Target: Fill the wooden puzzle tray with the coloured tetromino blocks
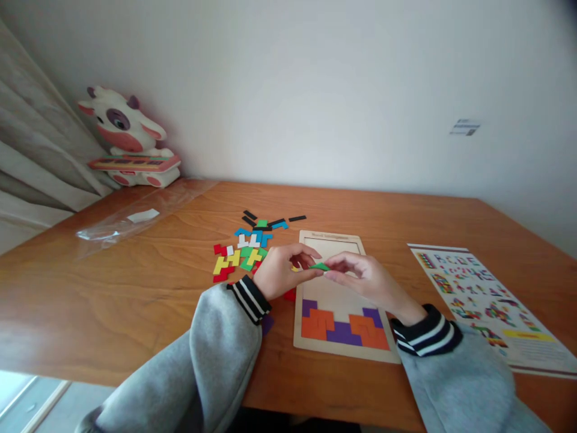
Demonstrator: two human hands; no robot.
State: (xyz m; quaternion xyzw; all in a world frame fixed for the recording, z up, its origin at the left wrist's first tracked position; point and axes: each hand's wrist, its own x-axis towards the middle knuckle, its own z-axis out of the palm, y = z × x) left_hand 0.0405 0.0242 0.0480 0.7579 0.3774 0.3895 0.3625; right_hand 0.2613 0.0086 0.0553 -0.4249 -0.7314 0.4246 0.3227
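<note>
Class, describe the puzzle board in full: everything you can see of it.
The puzzle board is pale and wood-like, oblong, with rounded corners and a rim around a recess. It lies flat on the brown table. Lettering at its far end is too blurred to read. Orange pieces and purple pieces fill part of the near end. The hands and right sleeve hide some of it.

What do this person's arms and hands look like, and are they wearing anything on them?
The left hand and right hand are bare, with no gloves or rings visible. The left sleeve and right sleeve are long, loose and plain grey, ending in a black left cuff and right cuff, both with white stripes.
</note>
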